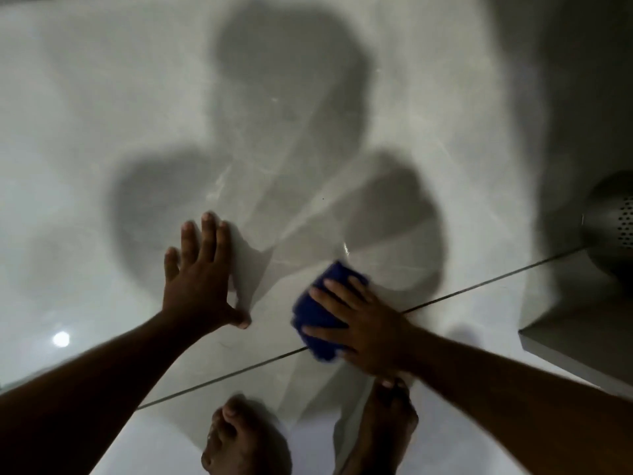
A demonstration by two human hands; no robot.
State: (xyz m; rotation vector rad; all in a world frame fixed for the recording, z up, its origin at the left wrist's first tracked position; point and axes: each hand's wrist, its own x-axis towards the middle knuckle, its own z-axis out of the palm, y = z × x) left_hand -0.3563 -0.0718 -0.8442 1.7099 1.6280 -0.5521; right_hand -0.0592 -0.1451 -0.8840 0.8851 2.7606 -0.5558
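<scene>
My left hand point(200, 279) lies flat with fingers straight on the glossy pale tile surface point(102, 132), left of centre. My right hand point(363, 323) presses a folded dark blue cloth point(322, 313) against the same surface, fingers spread straight over it; the cloth sticks out above and to the left of the fingers. A dark grout line point(479, 286) runs diagonally under the right hand. The cloth's edge looks blurred.
My two bare feet point(246, 440) stand on the tiles at the bottom centre. A round perforated metal object point(613, 224) sits at the right edge. A grey ledge or cabinet corner point(582, 341) juts in at lower right. A lamp reflection point(61, 338) glints at lower left.
</scene>
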